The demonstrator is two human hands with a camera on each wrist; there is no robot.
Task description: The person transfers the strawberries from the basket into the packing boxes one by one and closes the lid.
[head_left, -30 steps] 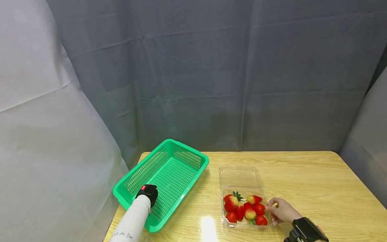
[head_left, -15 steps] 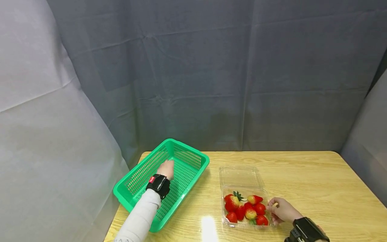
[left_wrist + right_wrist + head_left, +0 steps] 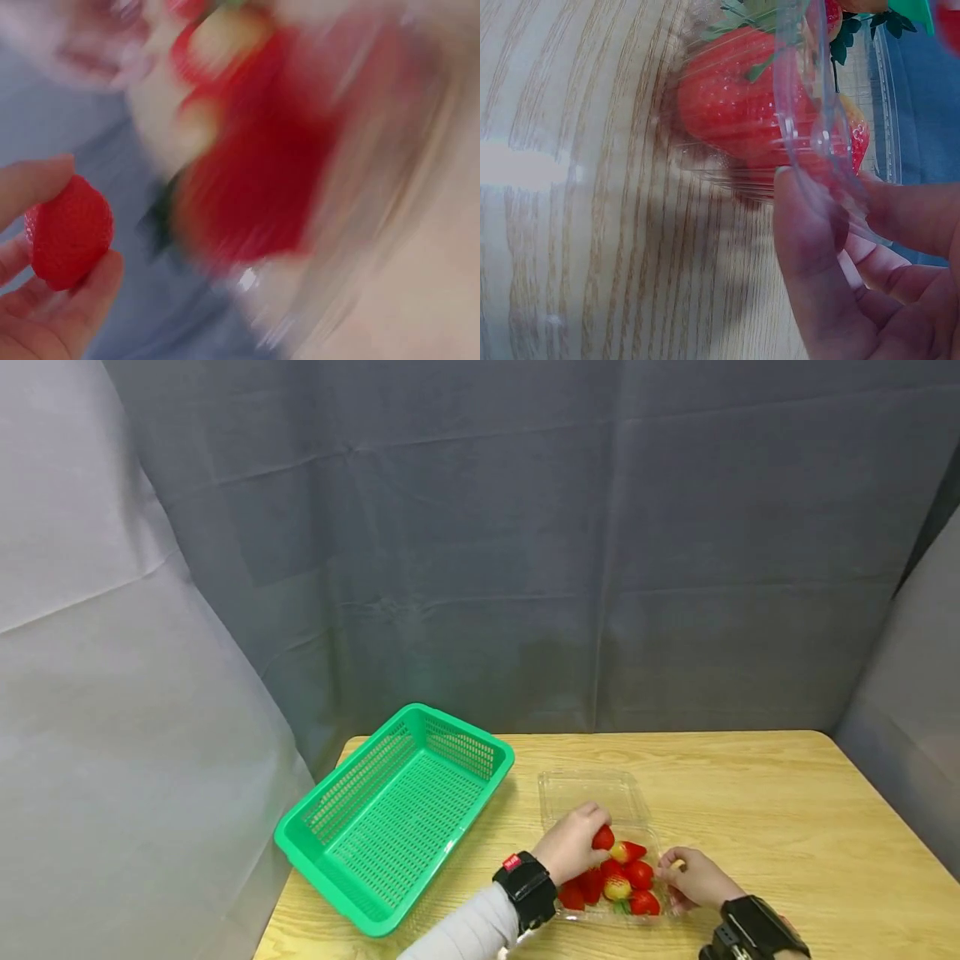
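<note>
My left hand [image 3: 576, 843] pinches a red strawberry [image 3: 73, 234] between thumb and fingertips. It is over the left side of a clear plastic clamshell box [image 3: 581, 787], whose lid lies folded back, away from me. Inside the box sit several strawberries [image 3: 639, 874], red with some pale yellow parts. My left hand and wrist hide part of them. My right hand [image 3: 697, 878] holds the box's right rim between thumb and fingers. Close up in the right wrist view, a large strawberry [image 3: 731, 94] shows through the plastic wall. The left wrist view is badly blurred around the box.
A green perforated basket [image 3: 476, 814] with nothing in it stands slantwise on the left of the wooden table [image 3: 795, 810]. Grey cloth [image 3: 480, 552] hangs behind the table, with paler cloth [image 3: 150, 710] on the left.
My left hand has swung right, out from over the green basket to the clamshell box, and has taken hold of a strawberry. My right hand keeps its grip on the box rim.
</note>
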